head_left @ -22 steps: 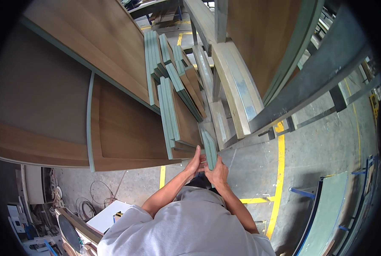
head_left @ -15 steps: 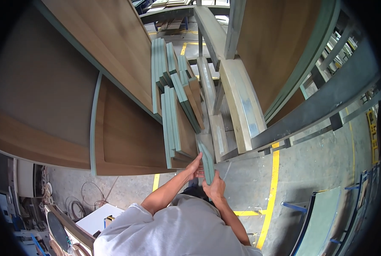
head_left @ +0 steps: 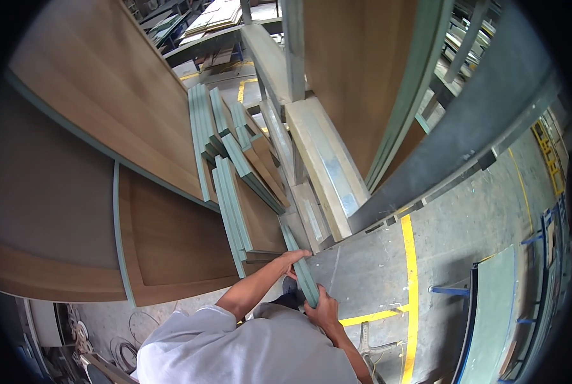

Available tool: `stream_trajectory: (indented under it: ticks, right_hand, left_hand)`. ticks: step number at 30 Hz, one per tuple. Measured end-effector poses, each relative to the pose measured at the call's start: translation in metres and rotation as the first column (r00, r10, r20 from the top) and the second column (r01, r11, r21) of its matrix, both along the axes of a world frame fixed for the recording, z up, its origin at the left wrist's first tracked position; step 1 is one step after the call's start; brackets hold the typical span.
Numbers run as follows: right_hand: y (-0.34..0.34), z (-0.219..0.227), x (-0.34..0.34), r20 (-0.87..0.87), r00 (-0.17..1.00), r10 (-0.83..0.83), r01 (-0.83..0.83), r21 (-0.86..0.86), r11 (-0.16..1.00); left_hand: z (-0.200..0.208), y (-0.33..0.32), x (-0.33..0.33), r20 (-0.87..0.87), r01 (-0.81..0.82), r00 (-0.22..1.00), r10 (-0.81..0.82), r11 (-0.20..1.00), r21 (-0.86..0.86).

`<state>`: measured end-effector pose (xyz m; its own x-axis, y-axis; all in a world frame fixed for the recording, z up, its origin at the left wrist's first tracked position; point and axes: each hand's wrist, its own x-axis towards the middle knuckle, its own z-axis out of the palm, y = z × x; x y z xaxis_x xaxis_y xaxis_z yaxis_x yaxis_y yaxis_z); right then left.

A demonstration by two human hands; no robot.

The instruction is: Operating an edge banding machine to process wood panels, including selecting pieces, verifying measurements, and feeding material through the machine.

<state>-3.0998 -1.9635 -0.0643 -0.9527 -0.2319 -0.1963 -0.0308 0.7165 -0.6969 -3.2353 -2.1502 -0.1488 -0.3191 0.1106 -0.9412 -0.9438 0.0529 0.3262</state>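
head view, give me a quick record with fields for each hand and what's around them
left hand: touching the green-edged panel partway along; grip partly hidden
right hand: closed on the panel's near end
left side: large brown panels with green edges
ahead: group of smaller panels, brown-faced and green-edged
right of group: pale beams on a metal frame
floor: grey, with yellow lines

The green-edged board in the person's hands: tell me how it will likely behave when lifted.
The green-edged board will probably stay stiff: no sag shows between the left hand and the right hand. It would likely tip sideways if stood loose, since its upward edge looks narrow for its length.
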Motion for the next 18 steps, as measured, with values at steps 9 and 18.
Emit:
stream_trajectory:
  ticks: [9, 18]
  right_hand:
    - [0.015, -0.007, 0.030, -0.055, 0.998, -0.022, 0.018, -0.069, 0.997]
    - [0.060, -0.012, 0.053, -0.022, 0.999, -0.038, 0.036, -0.094, 0.995]
  left_hand:
    - [-0.062, 0.014, -0.009, 0.091, 0.116, 0.991, -0.102, 0.979, -0.170]
    - [-0.086, 0.049, 0.018, 0.077, 0.024, 0.997, 0.000, 0.950, -0.310]
